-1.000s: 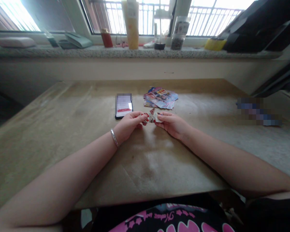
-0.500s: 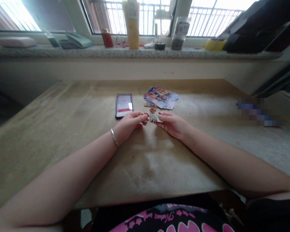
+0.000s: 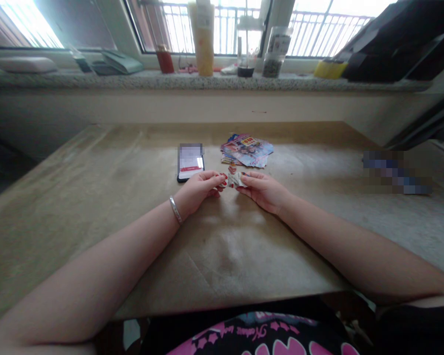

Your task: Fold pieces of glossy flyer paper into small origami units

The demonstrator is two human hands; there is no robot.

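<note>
Head view: folded paper (image 3: 237,178) just above the table (image 3: 96,197), left hand (image 3: 199,190) pinching it from 9 o'clock, right hand (image 3: 265,190) pinching it from 3 o'clock. Its long axis runs roughly 9-to-3, both hands equally near. Phone (image 3: 190,162) at 11 o'clock of the left hand; pile of printed sheets (image 3: 247,149) at 12 o'clock, apart.

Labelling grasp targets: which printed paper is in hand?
The small folded piece, pinched between the left hand and right hand. The other printed sheets lie in a loose pile on the table behind it, untouched.
</note>
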